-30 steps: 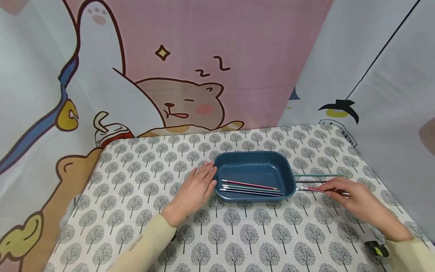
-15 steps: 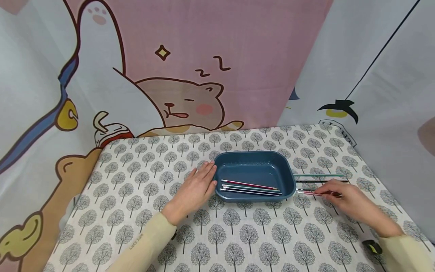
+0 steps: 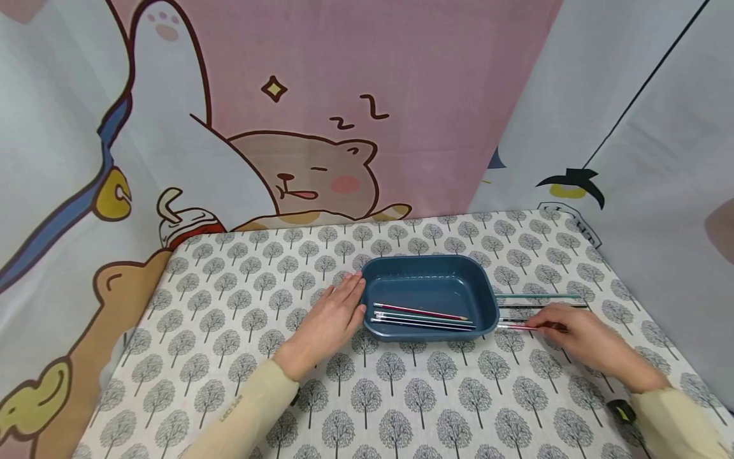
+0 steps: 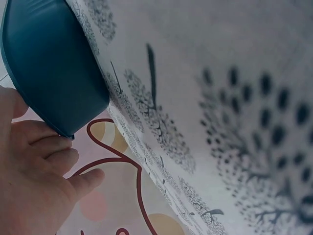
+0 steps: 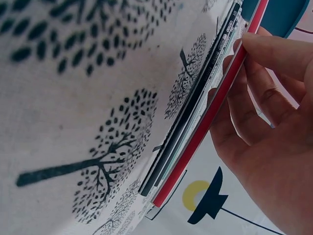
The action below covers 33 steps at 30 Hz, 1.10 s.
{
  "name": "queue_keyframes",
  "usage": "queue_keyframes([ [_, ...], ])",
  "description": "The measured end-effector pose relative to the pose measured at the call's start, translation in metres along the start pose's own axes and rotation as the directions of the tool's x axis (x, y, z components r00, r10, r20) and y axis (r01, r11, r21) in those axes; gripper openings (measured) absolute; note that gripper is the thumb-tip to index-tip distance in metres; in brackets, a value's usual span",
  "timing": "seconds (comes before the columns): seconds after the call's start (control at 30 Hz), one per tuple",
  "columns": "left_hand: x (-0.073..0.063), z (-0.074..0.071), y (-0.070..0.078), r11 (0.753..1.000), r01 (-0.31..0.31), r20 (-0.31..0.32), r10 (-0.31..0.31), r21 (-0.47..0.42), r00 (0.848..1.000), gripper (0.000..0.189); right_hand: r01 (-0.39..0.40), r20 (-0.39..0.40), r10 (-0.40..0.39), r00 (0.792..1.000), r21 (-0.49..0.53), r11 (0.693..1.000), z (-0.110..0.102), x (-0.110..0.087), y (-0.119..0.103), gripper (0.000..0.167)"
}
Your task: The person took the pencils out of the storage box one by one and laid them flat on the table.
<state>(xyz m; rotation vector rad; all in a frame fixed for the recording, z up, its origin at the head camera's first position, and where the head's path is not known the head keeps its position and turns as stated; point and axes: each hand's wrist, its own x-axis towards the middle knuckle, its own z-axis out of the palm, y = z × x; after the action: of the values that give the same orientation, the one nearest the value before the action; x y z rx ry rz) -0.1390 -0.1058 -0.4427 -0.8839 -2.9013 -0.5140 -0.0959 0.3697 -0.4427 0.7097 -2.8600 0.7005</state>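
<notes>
A blue rectangular tray [image 3: 427, 290] rests on the tree-print cloth, with several pencils [image 3: 424, 319] lying along its near side. My left hand [image 3: 327, 325] touches the tray's left end with its fingers extended; the left wrist view shows the fingertips at the tray's rim [image 4: 49, 127]. Right of the tray, my right hand [image 3: 579, 335] pinches a red pencil [image 5: 205, 115] between thumb and fingers. The white end of that pencil points at the tray's right wall. In the right wrist view a dark pencil [image 5: 193, 103] lies on the cloth alongside the red one.
Beyond my right hand a green pencil [image 3: 539, 296] and a dark pencil [image 3: 545, 306] lie on the cloth beside the tray. Printed curtains [image 3: 436, 127] stand behind the table and at both sides.
My right hand has moved left and slightly nearer to me, bringing the red pencil toward the tray's right end. The left hand and tray stay put.
</notes>
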Motion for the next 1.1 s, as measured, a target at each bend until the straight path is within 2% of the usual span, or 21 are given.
queue_keyframes([
  [0.3, 0.0, 0.0, 0.001, 1.0, -0.002, -0.005, 0.002, -0.024, 1.0, 0.056, 0.004, 0.025, -0.003, 1.0, -0.034, 0.999, 0.0, 0.002, 0.005, 0.038],
  [0.77, 0.001, -0.001, 0.002, 1.0, -0.002, -0.014, 0.002, -0.026, 1.0, 0.055, 0.003, 0.068, -0.004, 0.998, 0.004, 1.0, 0.004, 0.001, 0.011, 0.034],
  [1.1, 0.0, 0.001, 0.001, 1.0, -0.008, -0.021, 0.008, -0.018, 1.0, 0.055, 0.0, 0.056, 0.002, 0.998, -0.021, 1.0, 0.007, 0.001, 0.012, 0.034],
])
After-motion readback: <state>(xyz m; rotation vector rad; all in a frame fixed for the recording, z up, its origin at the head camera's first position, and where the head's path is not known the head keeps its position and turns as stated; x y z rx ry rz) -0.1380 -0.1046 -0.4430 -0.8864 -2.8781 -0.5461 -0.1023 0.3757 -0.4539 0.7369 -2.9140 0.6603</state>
